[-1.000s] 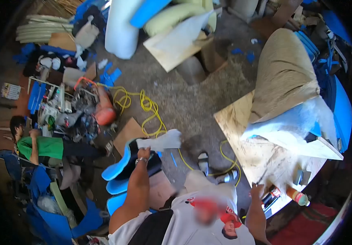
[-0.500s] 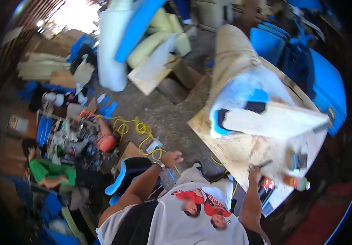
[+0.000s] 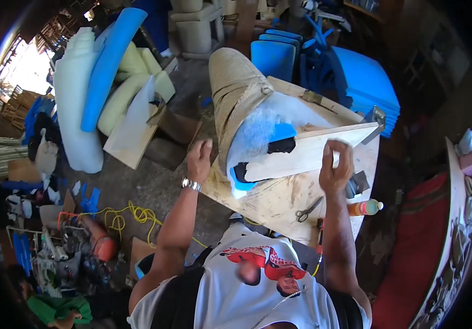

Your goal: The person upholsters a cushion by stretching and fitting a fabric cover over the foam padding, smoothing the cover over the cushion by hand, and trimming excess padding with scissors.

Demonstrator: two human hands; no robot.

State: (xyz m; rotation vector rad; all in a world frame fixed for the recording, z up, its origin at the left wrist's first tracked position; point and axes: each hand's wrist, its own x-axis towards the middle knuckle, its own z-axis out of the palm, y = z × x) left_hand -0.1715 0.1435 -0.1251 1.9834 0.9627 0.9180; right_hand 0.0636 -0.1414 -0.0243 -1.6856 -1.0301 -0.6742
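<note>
My left hand (image 3: 198, 160) is raised beside the burlap-wrapped roll (image 3: 235, 88), its fingers loosely bent with nothing in them. My right hand (image 3: 336, 167) hovers over the table in front of a pale wooden board (image 3: 307, 154), thumb and fingers curved apart around nothing visible. The board lies on the wooden table (image 3: 274, 205), one end by the roll's white and blue foam (image 3: 263, 123). Scissors (image 3: 308, 210) rest on the table near my right forearm. A bottle with an orange label (image 3: 365, 207) lies beyond that forearm.
Blue foam pieces (image 3: 365, 82) are stacked behind the table. White foam (image 3: 77, 98) and a blue foam roll (image 3: 112, 66) stand at the left. A yellow cord (image 3: 137, 214) snakes across the floor. A person in green (image 3: 60, 310) is at the lower left.
My right hand has left the scissors on the table and risen towards the board. My left hand has lifted towards the roll. The view has swung to the right.
</note>
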